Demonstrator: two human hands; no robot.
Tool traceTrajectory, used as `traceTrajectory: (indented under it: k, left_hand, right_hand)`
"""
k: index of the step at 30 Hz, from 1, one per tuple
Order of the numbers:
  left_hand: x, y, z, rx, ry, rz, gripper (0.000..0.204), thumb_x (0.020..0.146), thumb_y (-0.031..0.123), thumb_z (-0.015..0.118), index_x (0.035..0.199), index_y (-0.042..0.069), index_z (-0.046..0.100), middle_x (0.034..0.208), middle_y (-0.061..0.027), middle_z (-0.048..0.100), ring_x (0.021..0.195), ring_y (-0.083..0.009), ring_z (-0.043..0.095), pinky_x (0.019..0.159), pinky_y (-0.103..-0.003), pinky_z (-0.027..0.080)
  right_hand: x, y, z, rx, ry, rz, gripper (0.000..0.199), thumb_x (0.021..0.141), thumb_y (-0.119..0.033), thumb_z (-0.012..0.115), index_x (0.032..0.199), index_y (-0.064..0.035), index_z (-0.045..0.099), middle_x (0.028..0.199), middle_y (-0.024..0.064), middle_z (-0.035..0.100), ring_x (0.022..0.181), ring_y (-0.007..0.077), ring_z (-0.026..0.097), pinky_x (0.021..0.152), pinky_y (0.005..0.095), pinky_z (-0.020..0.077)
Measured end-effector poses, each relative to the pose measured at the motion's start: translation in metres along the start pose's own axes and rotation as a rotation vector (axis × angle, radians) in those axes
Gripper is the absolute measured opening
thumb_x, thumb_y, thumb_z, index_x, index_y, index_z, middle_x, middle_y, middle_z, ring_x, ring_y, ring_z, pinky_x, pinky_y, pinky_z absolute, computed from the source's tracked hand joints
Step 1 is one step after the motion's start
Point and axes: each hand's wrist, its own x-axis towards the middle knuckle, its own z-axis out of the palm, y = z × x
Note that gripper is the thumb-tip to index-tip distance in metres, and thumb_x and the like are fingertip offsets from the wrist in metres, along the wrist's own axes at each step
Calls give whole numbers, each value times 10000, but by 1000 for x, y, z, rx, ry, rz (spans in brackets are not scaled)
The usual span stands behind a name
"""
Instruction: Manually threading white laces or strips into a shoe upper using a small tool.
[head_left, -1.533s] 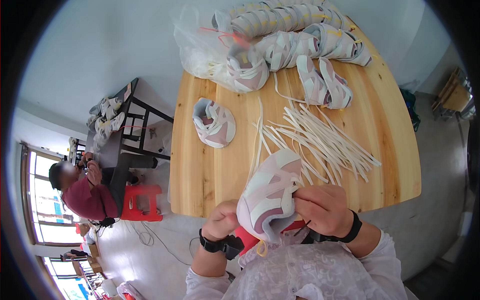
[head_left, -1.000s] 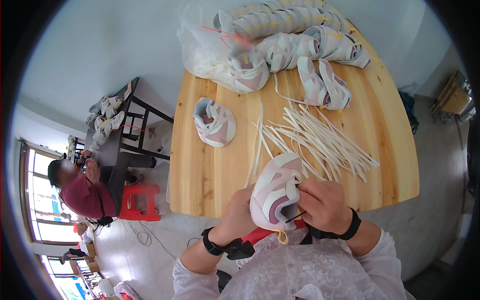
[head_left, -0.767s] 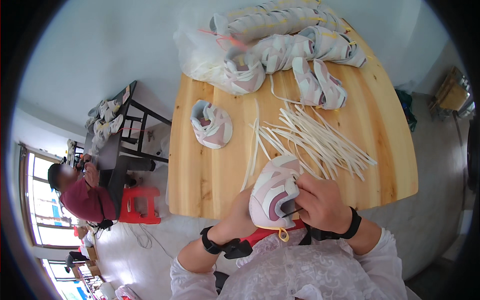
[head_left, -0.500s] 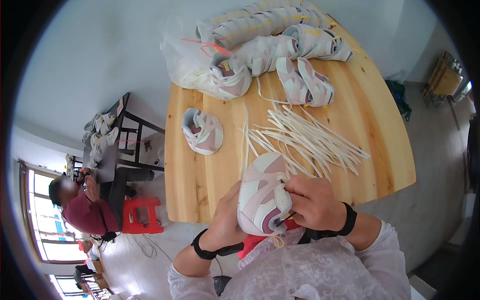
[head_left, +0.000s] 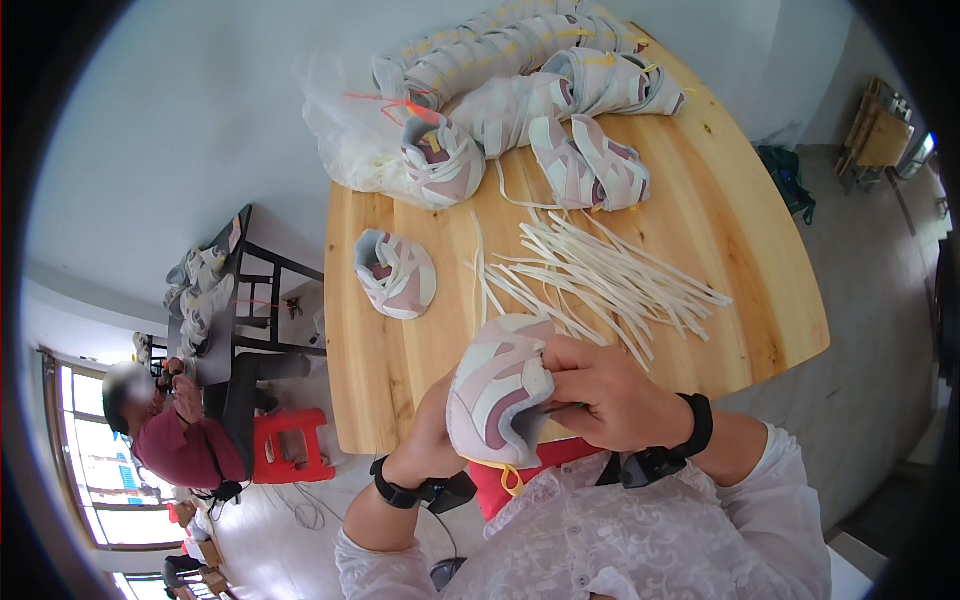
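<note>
A white and pink shoe upper (head_left: 485,385), without a sole, is held over the table's near edge. My left hand (head_left: 432,435) is closed round its left side, the fingers mostly hidden behind it. At the eyelet edge my right hand (head_left: 610,395) is closed, fingertips pinched together against the upper. A thin dark tool (head_left: 571,405) shows slightly under those fingers; most of it is hidden. A yellow loop (head_left: 511,480) hangs from the heel. Beyond the hands lies a loose bundle of flat white laces (head_left: 610,275). Another upper (head_left: 395,275), laced, stands to the left.
Rows of nested shoe uppers (head_left: 520,60) line the far side of the wooden table (head_left: 740,340), beside a clear plastic bag (head_left: 350,140). Two uppers (head_left: 590,165) lie nearer. At left, a person (head_left: 190,435) sits on a red stool (head_left: 290,445) by a dark table (head_left: 225,300).
Both hands and the upper have shifted slightly left, and the upper has tilted, showing more of its opening. The dark tool's tip, visible inside the opening before, is now mostly covered by my right fingers.
</note>
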Motion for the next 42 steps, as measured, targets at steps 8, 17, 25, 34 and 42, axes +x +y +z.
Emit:
traceTrajectory:
  k: [8, 17, 25, 34, 42]
  left_hand:
    - [4, -9, 12, -191, -88, 6, 664, 732, 140, 796, 1320, 65, 498, 1297, -94, 548, 1172, -203, 537, 1009, -339, 408]
    - [20, -24, 30, -49, 550, 127, 518, 755, 80, 779, 1190, 43, 502, 1117, -99, 565, 1041, -200, 579, 876, -341, 503]
    - [19, -35, 9, 195, 345, 337, 426, 748, 3, 731, 1127, 24, 537, 1101, -179, 603, 1017, -261, 600, 853, -352, 503]
    - [16, -41, 32, 359, 580, 455, 479, 687, 38, 779, 1113, 20, 562, 1091, -189, 612, 950, -282, 621, 773, -323, 508]
    - [12, -42, 38, 492, 587, 520, 351, 811, 16, 671, 1116, 13, 497, 1076, -217, 603, 955, -288, 616, 812, -362, 514]
  right_hand:
    - [-3, -3, -2, 260, -141, 127, 357, 728, 91, 600, 1063, -28, 632, 1122, 134, 563, 1014, 316, 567, 827, 365, 474]
    - [-4, -1, -17, 214, -56, 288, 193, 751, -21, 722, 932, -53, 665, 867, 46, 631, 634, 137, 521, 546, 274, 382]
    - [-3, -4, -20, 57, 107, 26, 224, 727, -71, 774, 926, -61, 672, 957, 63, 599, 731, 209, 613, 653, 313, 483]
    - [10, 12, -17, -93, 181, 4, 230, 708, -30, 766, 904, -113, 680, 984, 52, 588, 715, 188, 606, 587, 304, 479]
    - [23, 1, -20, -342, -182, -92, 278, 670, -49, 771, 902, -149, 655, 1029, 48, 592, 751, 228, 617, 593, 314, 483]
